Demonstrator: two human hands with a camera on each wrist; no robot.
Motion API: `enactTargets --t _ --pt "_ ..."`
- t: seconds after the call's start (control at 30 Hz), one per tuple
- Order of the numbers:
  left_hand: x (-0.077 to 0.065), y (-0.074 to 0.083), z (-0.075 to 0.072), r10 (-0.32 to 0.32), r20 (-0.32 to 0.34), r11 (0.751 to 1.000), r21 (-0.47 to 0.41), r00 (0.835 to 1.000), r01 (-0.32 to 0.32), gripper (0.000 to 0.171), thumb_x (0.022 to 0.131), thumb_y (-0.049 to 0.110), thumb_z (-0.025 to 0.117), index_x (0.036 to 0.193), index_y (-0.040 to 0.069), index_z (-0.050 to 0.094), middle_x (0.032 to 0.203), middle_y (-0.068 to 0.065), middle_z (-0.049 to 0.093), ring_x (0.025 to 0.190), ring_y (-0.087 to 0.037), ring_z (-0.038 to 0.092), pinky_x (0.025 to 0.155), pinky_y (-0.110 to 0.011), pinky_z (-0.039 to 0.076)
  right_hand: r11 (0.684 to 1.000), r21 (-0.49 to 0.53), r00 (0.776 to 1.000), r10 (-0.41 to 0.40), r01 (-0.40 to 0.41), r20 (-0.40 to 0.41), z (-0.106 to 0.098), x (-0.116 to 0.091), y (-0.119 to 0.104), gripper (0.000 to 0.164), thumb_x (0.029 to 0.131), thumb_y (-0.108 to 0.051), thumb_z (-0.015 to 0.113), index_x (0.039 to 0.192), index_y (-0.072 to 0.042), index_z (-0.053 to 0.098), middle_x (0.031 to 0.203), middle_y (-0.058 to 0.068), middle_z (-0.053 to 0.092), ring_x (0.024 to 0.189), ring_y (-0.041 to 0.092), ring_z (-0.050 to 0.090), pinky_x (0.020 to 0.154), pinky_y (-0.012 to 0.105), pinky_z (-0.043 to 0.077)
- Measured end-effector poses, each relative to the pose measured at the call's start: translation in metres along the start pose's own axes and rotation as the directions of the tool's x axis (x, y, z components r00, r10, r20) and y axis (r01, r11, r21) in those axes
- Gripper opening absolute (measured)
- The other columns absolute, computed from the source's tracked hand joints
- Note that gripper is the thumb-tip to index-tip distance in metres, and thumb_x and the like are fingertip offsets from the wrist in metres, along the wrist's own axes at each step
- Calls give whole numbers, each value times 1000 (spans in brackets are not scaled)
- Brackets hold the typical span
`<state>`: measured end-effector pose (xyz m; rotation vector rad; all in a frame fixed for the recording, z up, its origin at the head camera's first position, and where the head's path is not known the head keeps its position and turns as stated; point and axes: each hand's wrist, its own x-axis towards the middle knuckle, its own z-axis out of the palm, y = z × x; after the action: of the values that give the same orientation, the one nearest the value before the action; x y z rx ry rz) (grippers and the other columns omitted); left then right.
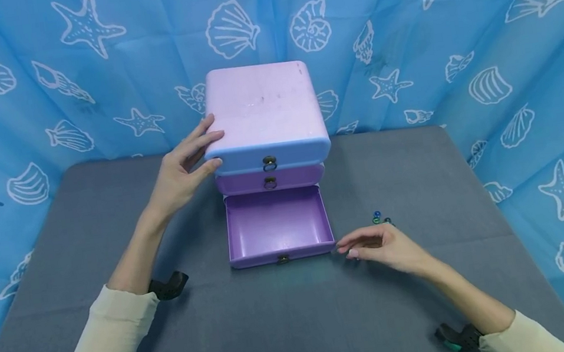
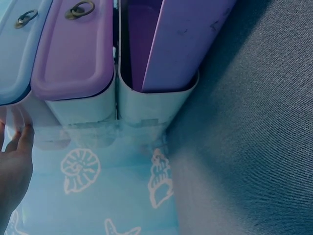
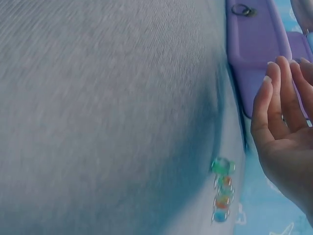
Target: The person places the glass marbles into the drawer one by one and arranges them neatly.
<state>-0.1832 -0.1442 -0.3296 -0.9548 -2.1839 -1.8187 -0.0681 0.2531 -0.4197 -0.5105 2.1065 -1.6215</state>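
Note:
My left hand [image 1: 179,168] rests its fingers and thumb against the left side and front edge of the top box of a small drawer cabinet [image 1: 262,104], which has a pink top and a light blue front. Under it, the purple middle drawer [image 1: 295,177] is closed, while the purple bottom drawer [image 1: 277,221] is pulled out with nothing inside it. My right hand [image 1: 384,246] holds its relaxed fingertips right at that drawer's front right corner. In the right wrist view its fingers [image 3: 283,103] are extended beside the drawer's purple front [image 3: 257,34].
Several coloured glass marbles [image 3: 222,166] lie behind my right hand, partly hidden by it in the head view. Grey cloth covers the table [image 1: 291,329]. A blue curtain [image 1: 375,27] with white shells and starfish hangs behind the cabinet and at both sides.

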Motion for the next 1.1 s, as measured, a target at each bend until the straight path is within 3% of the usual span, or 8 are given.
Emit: enactTargets --t 0.23,0.4,0.7,1.1 --pt "1 0 0 14 -7 1000 -8 1000 -14 43 91 -13 61 133 -11 55 159 -17 31 148 -24 26 117 -37 30 1000 -17 997 23 -24 -76 -13 -8 3 27 96 -7 64 121 4 66 114 27 68 100 29 70 76 36 59" --pt "2 0 1 8 -3 1000 -5 1000 -8 43 92 -12 61 134 -10 55 159 -17 31 148 -24 26 117 -37 30 998 -54 991 15 -22 -131 -19 -19 9 27 96 -6 64 120 8 65 112 28 68 99 31 70 75 35 59" --pt "0 1 0 -14 -4 1000 3 1000 14 43 92 -12 61 134 -9 55 160 -16 31 149 -23 25 117 -37 30 993 -115 963 -4 -28 -269 -25 -36 19 26 95 -6 66 116 9 67 109 27 69 94 26 71 75 33 59" --pt "0 1 1 -8 -11 1000 0 1000 8 43 92 -13 61 134 -10 54 159 -17 31 148 -26 26 116 -35 31 994 -94 946 28 -61 -324 -30 -46 30 27 94 -7 68 116 7 67 108 25 70 92 22 71 73 32 59"
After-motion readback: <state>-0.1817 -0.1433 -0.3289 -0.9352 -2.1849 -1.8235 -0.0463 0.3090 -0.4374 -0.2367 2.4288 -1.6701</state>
